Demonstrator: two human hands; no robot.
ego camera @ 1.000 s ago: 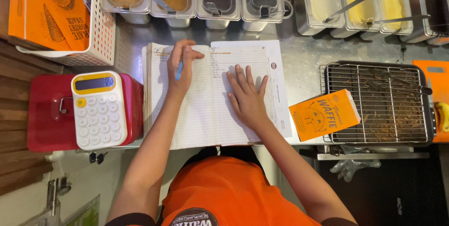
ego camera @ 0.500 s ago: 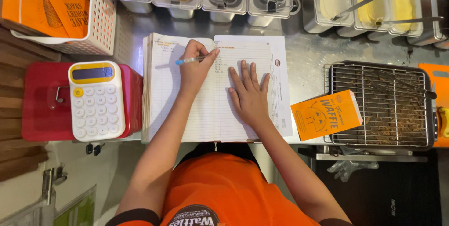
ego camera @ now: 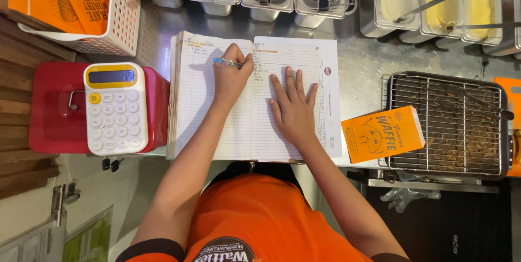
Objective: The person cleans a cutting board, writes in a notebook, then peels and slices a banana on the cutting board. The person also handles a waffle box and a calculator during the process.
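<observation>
Left hand (ego camera: 232, 75) curled around a slim blue pen (ego camera: 227, 62), tip on the open lined paper ledger (ego camera: 217, 126); right hand (ego camera: 293, 106) spread flat, fingers wide, pressing the right page beside it.

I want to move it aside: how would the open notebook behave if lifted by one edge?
The open notebook would probably flop, since its thick stack of thin pages lies spread flat. It looks fairly heavy. The left hand and right hand rest on it, so it won't slide freely.
</observation>
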